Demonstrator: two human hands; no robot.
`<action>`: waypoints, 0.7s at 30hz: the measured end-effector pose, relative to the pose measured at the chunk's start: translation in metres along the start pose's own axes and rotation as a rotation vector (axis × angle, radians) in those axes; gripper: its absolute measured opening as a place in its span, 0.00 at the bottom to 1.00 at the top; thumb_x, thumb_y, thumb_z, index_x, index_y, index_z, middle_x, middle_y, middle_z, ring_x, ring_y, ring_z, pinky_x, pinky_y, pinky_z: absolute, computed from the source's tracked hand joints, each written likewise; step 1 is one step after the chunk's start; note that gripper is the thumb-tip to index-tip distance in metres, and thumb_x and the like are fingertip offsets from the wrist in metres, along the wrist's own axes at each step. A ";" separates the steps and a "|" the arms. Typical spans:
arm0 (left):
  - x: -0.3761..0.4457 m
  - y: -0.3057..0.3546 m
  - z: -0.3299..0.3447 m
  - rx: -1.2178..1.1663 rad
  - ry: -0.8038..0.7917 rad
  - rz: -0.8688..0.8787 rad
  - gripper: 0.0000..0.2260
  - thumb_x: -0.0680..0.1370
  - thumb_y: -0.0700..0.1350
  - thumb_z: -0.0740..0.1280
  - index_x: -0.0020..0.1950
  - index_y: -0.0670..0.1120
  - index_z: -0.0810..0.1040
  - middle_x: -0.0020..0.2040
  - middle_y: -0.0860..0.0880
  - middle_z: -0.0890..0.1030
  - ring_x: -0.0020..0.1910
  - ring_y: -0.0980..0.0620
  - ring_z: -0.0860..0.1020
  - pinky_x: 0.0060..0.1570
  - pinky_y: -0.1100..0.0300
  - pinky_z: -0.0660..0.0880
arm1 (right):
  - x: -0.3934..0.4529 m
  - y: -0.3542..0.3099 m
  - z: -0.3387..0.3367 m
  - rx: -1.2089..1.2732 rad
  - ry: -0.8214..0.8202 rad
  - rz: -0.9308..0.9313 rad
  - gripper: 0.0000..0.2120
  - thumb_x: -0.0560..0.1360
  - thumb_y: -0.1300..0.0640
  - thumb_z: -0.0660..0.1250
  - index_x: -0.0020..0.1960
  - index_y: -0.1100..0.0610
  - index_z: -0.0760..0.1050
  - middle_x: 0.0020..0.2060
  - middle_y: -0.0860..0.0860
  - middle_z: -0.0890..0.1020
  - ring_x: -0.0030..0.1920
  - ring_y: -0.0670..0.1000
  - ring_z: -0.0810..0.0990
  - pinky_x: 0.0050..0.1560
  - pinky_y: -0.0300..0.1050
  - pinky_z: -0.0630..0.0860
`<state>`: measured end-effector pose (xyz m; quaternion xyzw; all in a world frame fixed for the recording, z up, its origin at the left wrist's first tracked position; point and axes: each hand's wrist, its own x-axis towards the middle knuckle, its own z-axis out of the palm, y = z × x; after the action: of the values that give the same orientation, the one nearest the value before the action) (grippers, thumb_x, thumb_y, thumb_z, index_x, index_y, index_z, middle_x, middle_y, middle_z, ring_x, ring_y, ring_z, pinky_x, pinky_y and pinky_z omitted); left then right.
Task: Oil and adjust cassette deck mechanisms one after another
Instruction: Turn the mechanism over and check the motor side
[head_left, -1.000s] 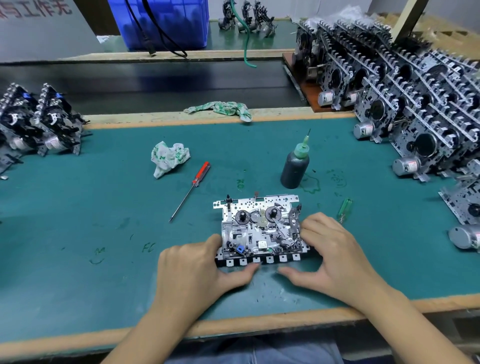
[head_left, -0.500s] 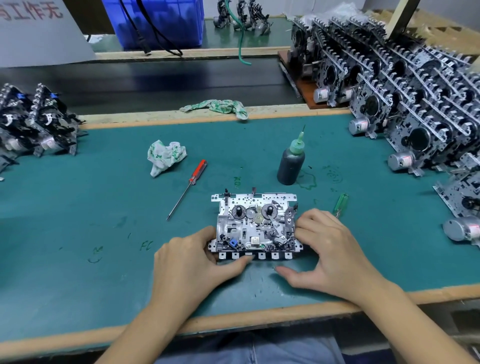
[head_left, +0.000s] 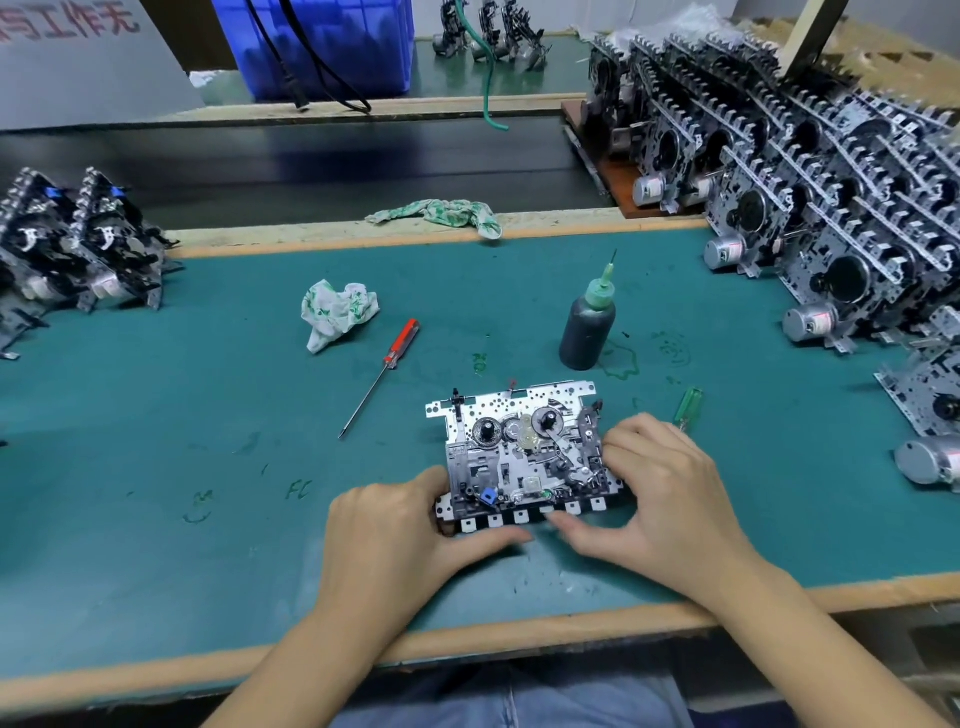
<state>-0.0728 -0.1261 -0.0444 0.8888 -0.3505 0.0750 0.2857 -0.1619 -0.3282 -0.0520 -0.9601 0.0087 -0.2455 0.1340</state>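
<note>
A green mat covers the worktop (head_left: 156, 415), which has a wooden edge on the near side and a dark conveyor belt (head_left: 311, 171) behind it. One cassette deck mechanism (head_left: 519, 452) lies flat on the mat near the front edge, with its two reels upward and its row of white keys toward the person.

The left hand (head_left: 395, 535) grasps the mechanism at its left near corner — the thumb lies along the front under the keys, and the other fingers curl around the left side. The right hand (head_left: 660, 499) grasps the right side in the same way: the fingers curl over the right edge of the frame, and the thumb points left along the front, touching the keys. The two thumbs almost meet in front of the mechanism.

Behind the mechanism stands a dark oil bottle (head_left: 589, 327) with a green needle cap. A red screwdriver (head_left: 384, 374) lies to the left of it, and a green screwdriver (head_left: 687, 408) lies just beyond the right hand. A crumpled cloth (head_left: 335, 312) is on the mat, and a second cloth (head_left: 441, 214) lies on the far wooden edge. Many stacked mechanisms (head_left: 810, 218) stand in rows at the right, a few more mechanisms (head_left: 78, 244) at the left. A blue crate (head_left: 322, 47) is at the back.
</note>
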 end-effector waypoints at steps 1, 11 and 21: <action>0.000 0.001 0.000 0.000 0.001 -0.008 0.20 0.61 0.73 0.60 0.26 0.58 0.63 0.15 0.50 0.67 0.16 0.48 0.69 0.20 0.62 0.64 | 0.000 0.002 -0.001 0.031 -0.030 -0.024 0.21 0.67 0.37 0.64 0.31 0.55 0.66 0.30 0.48 0.72 0.35 0.50 0.71 0.38 0.41 0.66; 0.001 -0.001 -0.012 -0.391 0.007 -0.118 0.29 0.63 0.76 0.62 0.23 0.50 0.63 0.22 0.46 0.63 0.24 0.50 0.57 0.25 0.64 0.59 | 0.008 -0.004 -0.019 0.566 -0.146 0.140 0.27 0.75 0.34 0.56 0.29 0.55 0.65 0.27 0.50 0.67 0.33 0.49 0.68 0.35 0.44 0.65; 0.024 0.000 -0.016 -0.507 0.004 -0.344 0.35 0.73 0.70 0.51 0.23 0.40 0.67 0.17 0.44 0.70 0.19 0.53 0.68 0.30 0.60 0.69 | 0.034 -0.021 -0.022 0.708 -0.186 0.583 0.34 0.68 0.30 0.56 0.18 0.57 0.65 0.20 0.59 0.73 0.24 0.50 0.70 0.33 0.37 0.67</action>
<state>-0.0541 -0.1308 -0.0234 0.8353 -0.2017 -0.0625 0.5077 -0.1432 -0.3163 -0.0124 -0.8306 0.1819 -0.0985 0.5170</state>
